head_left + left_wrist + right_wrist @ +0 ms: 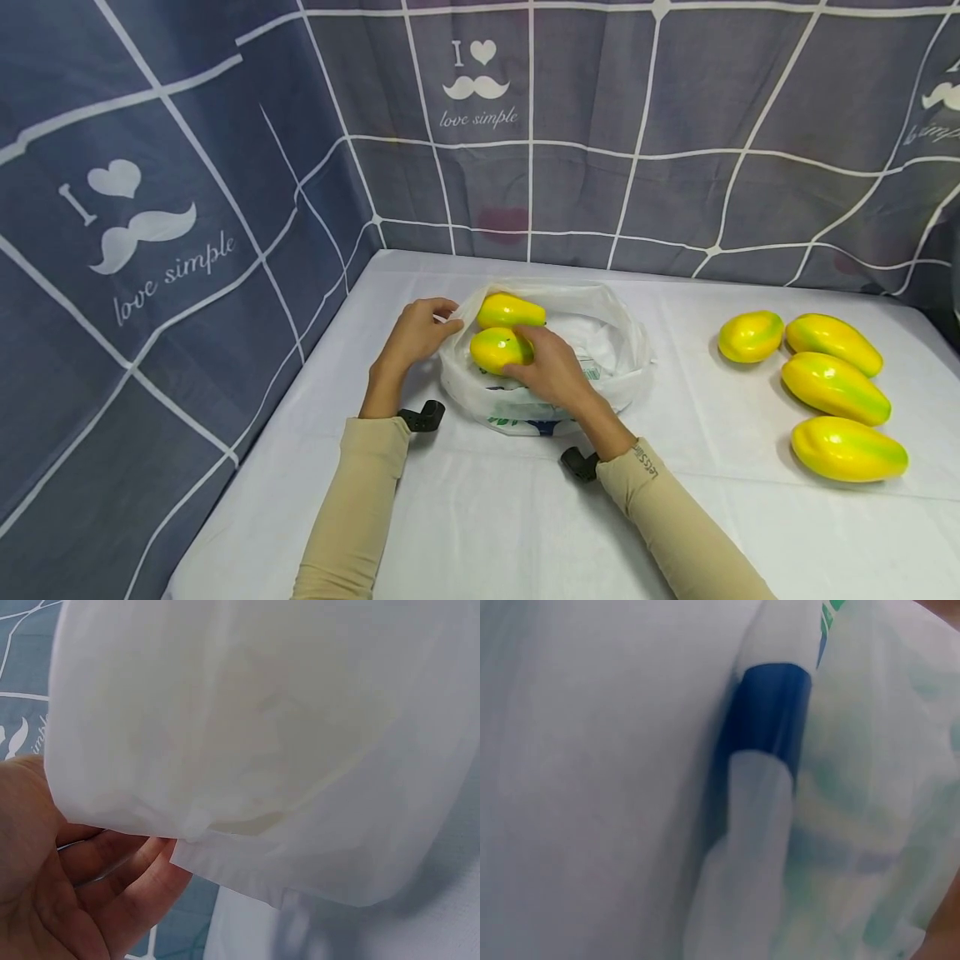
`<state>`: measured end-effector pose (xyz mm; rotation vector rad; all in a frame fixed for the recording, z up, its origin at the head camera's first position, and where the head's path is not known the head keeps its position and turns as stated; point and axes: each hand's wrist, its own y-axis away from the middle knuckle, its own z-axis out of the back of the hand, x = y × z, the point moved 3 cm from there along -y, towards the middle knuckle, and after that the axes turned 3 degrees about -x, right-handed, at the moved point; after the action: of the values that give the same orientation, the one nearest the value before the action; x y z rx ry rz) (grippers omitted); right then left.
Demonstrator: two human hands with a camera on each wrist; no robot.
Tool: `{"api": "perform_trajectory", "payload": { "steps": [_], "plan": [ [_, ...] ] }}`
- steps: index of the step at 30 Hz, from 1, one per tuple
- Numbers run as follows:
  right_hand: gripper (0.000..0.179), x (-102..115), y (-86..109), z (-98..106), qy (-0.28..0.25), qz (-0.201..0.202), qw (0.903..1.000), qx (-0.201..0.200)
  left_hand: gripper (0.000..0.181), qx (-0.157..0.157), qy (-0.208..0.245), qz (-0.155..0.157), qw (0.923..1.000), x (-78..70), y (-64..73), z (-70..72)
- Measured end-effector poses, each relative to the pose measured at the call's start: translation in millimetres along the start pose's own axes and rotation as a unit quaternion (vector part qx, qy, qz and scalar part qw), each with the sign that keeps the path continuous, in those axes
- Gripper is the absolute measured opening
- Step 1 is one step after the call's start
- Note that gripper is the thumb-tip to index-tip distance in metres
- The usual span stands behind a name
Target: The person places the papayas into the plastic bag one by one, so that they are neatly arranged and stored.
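A white plastic bag (472, 396) stands with its mouth spread wide on the table; its wall fills much of the left wrist view. My left hand (418, 335) holds the bag's left rim, its fingers (135, 889) curled by the film's edge. Inside the bag, my right hand (553, 367) grips a yellow-green papaya (495, 350) from its right side. Another papaya (510, 311) lies just behind it in the bag. The right wrist view shows only the bag's printed outer wall (855, 787), with the fingers out of sight.
To the right on the white-covered table (487, 517) lie several more papayas, the nearest papaya (847, 450) toward the front. A grey checked curtain (585, 200) hangs behind the table and along its left side.
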<state>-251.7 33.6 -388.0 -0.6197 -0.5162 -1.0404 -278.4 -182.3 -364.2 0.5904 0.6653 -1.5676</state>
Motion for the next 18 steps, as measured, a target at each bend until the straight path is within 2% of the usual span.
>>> {"api": "perform_trajectory", "payload": {
  "steps": [18],
  "plan": [
    [0.062, -0.6, 0.9, 0.3, 0.006, -0.009, 0.9999, -0.005, 0.037, 0.001, 0.002, -0.002, 1.0000, 1.1, -0.8, 0.2]
  ]
}}
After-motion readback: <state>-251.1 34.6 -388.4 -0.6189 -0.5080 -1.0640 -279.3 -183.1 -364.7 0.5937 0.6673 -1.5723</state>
